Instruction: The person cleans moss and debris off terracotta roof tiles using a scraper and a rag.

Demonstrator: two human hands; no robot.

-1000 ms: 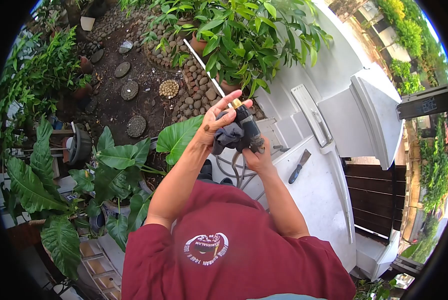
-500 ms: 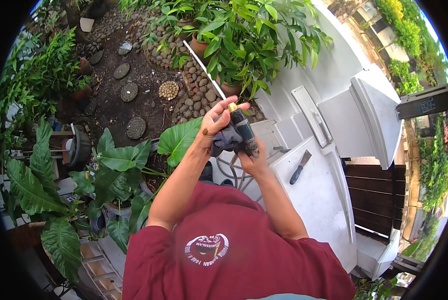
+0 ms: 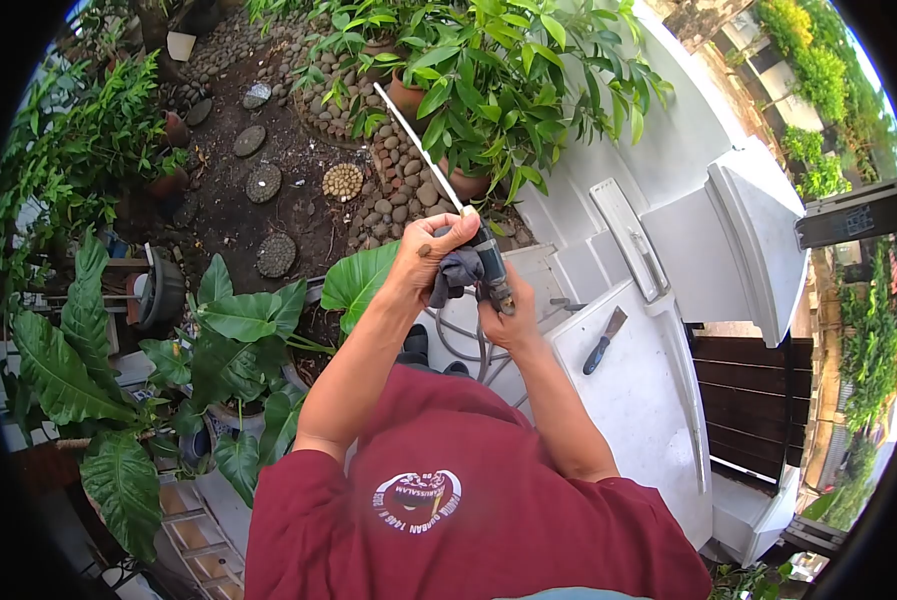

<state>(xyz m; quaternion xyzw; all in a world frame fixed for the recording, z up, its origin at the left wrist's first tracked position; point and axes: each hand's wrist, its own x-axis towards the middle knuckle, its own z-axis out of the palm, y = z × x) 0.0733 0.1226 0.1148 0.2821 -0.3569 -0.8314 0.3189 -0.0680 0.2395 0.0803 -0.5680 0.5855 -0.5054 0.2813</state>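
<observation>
My right hand (image 3: 505, 318) is wrapped round the rear of a dark cylindrical tool (image 3: 488, 262), whose exact kind I cannot make out. It points up and away from me, and its rear end looks brass-coloured. At the front end, my left hand (image 3: 430, 248) is closed, thumb and fingers around the tip, which they hide. A dark grey cloth (image 3: 455, 272) hangs bunched between my left palm and the tool. Below the hands, a grey hose or cable (image 3: 455, 343) loops over the pale floor.
A scraper with a blue-black handle (image 3: 598, 353) lies on the white ledge (image 3: 633, 410) at my right. A thin white strip (image 3: 418, 147) borders the pebbles beyond my hands. Large-leaved plants (image 3: 238, 318) crowd the left; a leafy potted shrub (image 3: 488, 80) stands ahead.
My left fingers, outstretched beside the yellowish tip before, have closed around it and now cover it. The cloth has shifted slightly right; my right hand keeps its hold.
</observation>
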